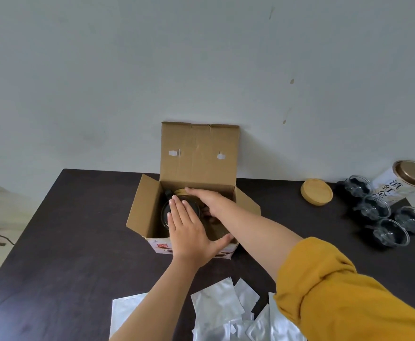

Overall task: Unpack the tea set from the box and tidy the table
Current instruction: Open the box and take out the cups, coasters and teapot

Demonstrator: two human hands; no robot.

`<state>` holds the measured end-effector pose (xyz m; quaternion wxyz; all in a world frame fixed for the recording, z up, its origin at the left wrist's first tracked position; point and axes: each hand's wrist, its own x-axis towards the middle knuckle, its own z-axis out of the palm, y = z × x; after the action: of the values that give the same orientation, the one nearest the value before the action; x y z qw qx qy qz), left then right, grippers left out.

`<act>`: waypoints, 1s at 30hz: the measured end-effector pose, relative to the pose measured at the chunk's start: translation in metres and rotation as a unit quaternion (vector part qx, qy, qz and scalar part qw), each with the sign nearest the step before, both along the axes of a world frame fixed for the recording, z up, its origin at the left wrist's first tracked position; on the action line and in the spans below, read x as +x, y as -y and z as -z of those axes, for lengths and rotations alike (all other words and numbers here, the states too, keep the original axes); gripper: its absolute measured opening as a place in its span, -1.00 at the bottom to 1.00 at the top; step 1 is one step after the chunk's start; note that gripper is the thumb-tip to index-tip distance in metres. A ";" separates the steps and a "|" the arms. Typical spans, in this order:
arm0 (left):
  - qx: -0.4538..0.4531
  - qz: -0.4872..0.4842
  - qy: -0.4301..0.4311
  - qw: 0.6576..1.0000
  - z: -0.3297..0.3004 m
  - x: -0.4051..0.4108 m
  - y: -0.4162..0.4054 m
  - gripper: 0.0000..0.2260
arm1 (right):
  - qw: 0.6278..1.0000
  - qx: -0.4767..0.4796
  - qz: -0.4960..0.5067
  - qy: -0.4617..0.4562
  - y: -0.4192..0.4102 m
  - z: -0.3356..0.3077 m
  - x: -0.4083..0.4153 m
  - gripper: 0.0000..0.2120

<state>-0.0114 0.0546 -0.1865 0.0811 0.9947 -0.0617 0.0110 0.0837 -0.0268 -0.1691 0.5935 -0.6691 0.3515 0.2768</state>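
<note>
Since the cardboard box (191, 193) stands open on the dark worktop (61, 242) with its lid flap propped against the wall, and both hands are over its mouth, the step in hand looks like lifting the next piece of the tea set out. Inside sits a dark round glass vessel (167, 212), probably the teapot, at the left of the box, with a pale wooden disc just behind it; more of the contents is hidden by the arms. The left hand (189, 232) lies flat and spread, fingers straight over the vessel, thumb out toward the box's near right corner. The right hand (209, 198) reaches in from the right with fingers extended over the far side of the vessel; whether its fingertips curl round anything I cannot tell. The next move calls for both hands to close on the vessel's sides and raise it straight up, keeping clear of the side flaps that splay outward.

To the right, well apart from the box, stand four glass cups (383, 215) in a cluster, a wooden lid (316, 192) and a labelled canister (400, 183) lying tilted. Silver foil pouches (216, 303) are scattered at the near edge, beneath the arms; they would crowd any spot chosen there for setting the vessel down and are still to be tidied.
</note>
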 end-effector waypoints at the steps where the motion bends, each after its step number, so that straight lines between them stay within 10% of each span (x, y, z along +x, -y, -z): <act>1: -0.002 0.001 0.002 1.000 0.000 0.000 0.000 0.17 | 1.000 -0.001 0.006 0.008 0.000 0.001 -0.001 -0.08; 8: 0.004 -0.003 -0.010 1.000 0.001 0.001 0.000 0.21 | 0.996 -0.054 0.005 0.072 0.017 -0.019 -0.008 -0.36; 13: 0.001 -0.006 0.002 1.000 0.004 0.001 -0.001 0.19 | 0.981 -0.078 -0.027 0.173 0.040 -0.050 -0.027 -0.08; 18: 0.010 -0.007 0.001 1.000 0.005 0.001 -0.001 0.20 | 0.961 -0.113 0.049 0.249 0.108 -0.064 -0.076 -0.52; 30: 0.038 -0.018 0.009 0.999 0.008 0.001 0.002 0.18 | 0.908 -0.347 0.135 0.193 0.267 0.030 -0.178 -0.59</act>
<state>-0.0105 0.0526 -0.1945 0.0423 0.9979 -0.0454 0.0191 -0.0946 -0.2942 -0.1988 0.4114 -0.8191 0.3916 -0.0801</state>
